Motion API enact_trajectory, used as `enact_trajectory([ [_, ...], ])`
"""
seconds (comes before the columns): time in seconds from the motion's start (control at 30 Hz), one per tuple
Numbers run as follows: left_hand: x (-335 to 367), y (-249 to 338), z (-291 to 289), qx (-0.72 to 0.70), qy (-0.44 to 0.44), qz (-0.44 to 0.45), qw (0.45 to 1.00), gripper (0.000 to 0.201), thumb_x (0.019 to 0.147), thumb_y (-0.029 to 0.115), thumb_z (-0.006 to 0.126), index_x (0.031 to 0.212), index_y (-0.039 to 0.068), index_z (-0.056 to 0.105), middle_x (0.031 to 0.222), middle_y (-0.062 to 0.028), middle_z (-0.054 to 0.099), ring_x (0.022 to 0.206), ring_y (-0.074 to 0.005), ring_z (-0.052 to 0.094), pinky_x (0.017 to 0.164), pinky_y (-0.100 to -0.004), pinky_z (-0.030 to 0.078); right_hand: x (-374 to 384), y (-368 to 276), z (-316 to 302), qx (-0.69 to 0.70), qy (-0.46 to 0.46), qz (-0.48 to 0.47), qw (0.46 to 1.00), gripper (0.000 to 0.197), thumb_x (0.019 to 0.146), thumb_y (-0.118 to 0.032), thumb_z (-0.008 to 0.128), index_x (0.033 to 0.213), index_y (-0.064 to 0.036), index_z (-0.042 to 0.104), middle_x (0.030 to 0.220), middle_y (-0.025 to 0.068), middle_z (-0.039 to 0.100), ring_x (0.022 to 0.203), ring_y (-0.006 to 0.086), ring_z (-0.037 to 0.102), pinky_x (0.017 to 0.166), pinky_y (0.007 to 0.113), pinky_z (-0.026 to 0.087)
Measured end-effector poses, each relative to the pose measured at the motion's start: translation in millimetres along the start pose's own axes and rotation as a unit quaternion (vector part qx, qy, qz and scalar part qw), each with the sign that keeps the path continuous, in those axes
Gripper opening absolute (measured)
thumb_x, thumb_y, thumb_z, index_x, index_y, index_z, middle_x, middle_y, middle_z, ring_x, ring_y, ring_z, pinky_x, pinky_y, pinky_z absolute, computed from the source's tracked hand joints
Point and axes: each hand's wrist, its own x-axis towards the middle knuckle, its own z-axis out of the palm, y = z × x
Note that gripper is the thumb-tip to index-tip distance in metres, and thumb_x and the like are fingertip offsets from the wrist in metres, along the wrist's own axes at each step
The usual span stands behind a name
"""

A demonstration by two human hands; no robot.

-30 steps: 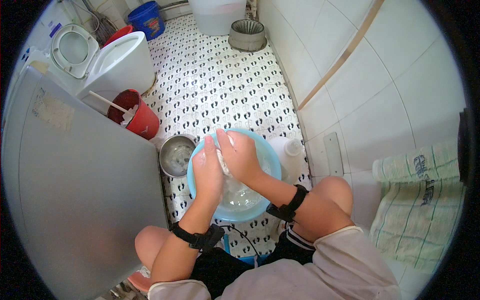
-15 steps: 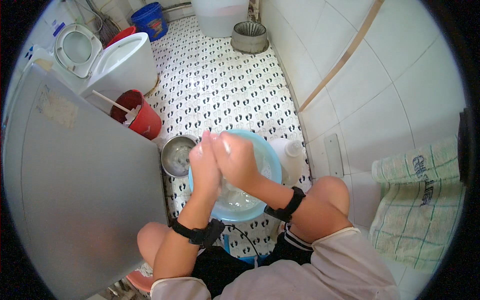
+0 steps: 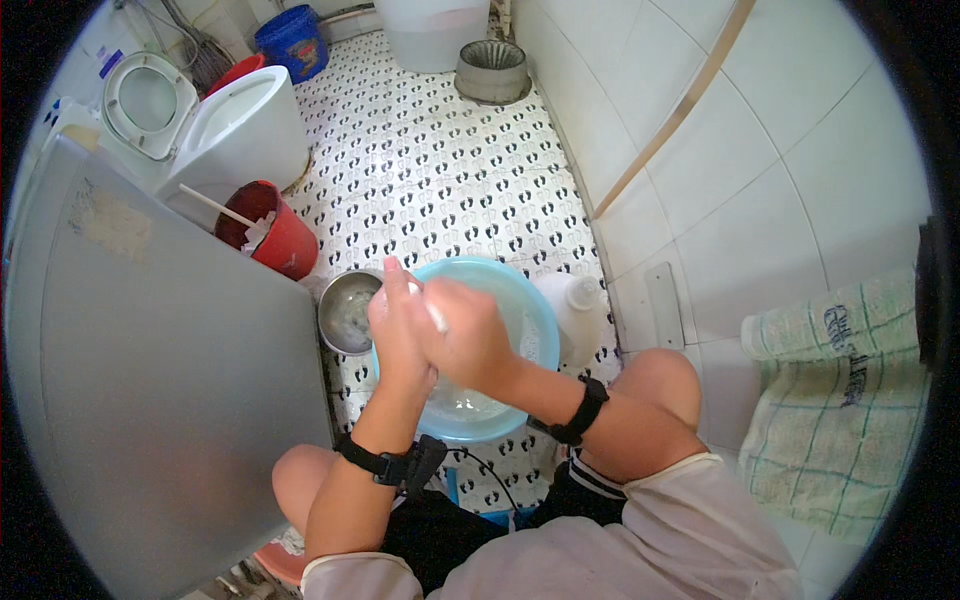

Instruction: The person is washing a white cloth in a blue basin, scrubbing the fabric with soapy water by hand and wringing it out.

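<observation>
Over a light blue basin (image 3: pixel 553 350) of cloudy, sudsy water, my two hands are pressed together. My left hand (image 3: pixel 398 335) is closed, with one finger pointing up and away from me. Against its right side lies my right hand (image 3: pixel 465 328), curled and smeared by motion. A small white patch (image 3: pixel 438 318) shows on the right hand, and a bit of white peeks out between the two. Whether this is foam or thin cloth I cannot make out, and the palms are hidden. Below the hands, bubbles float on the water.
A steel bowl (image 3: pixel 345 312) stands left of the basin, a white bottle (image 3: pixel 578 310) right of it. Farther left are a red bin (image 3: pixel 293 240), a toilet (image 3: pixel 250 125) and a grey panel (image 3: pixel 190 350). A green checked towel (image 3: pixel 820 430) hangs on the right.
My hands stay pressed together over the basin. The right hand has shifted slightly down along the left, and its white patch now looks longer. The view has moved a little.
</observation>
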Motion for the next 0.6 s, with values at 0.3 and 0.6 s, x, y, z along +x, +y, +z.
enact_trajectory([
  [0.3, -6, -3, 14, 0.054, 0.018, 0.048, 0.997, 0.044, 0.100, 0.040, 0.040, 0.072, 0.008, 0.051, 0.067, 0.0002, 0.050, 0.061, -0.0077, 0.047, 0.055, -0.0247, 0.040, 10, 4, -5, 0.025, -0.012, 0.101, 0.994, 0.027, 0.087, -0.016, 0.058, 0.068, 0.0009, 0.050, 0.062, 0.0235, 0.051, 0.055, 0.0407, 0.050, 0.049, 0.044, 0.039],
  [0.6, 8, -13, -1, 0.036, 0.024, 0.024, 0.999, 0.039, 0.098, 0.040, 0.044, 0.076, 0.009, 0.054, 0.071, 0.0002, 0.053, 0.064, -0.0091, 0.050, 0.058, -0.0266, 0.042, 5, 7, -5, 0.002, -0.033, 0.030, 0.999, 0.033, 0.089, -0.021, 0.056, 0.066, 0.0015, 0.050, 0.062, 0.0242, 0.052, 0.055, 0.0413, 0.050, 0.049, 0.045, 0.039],
])
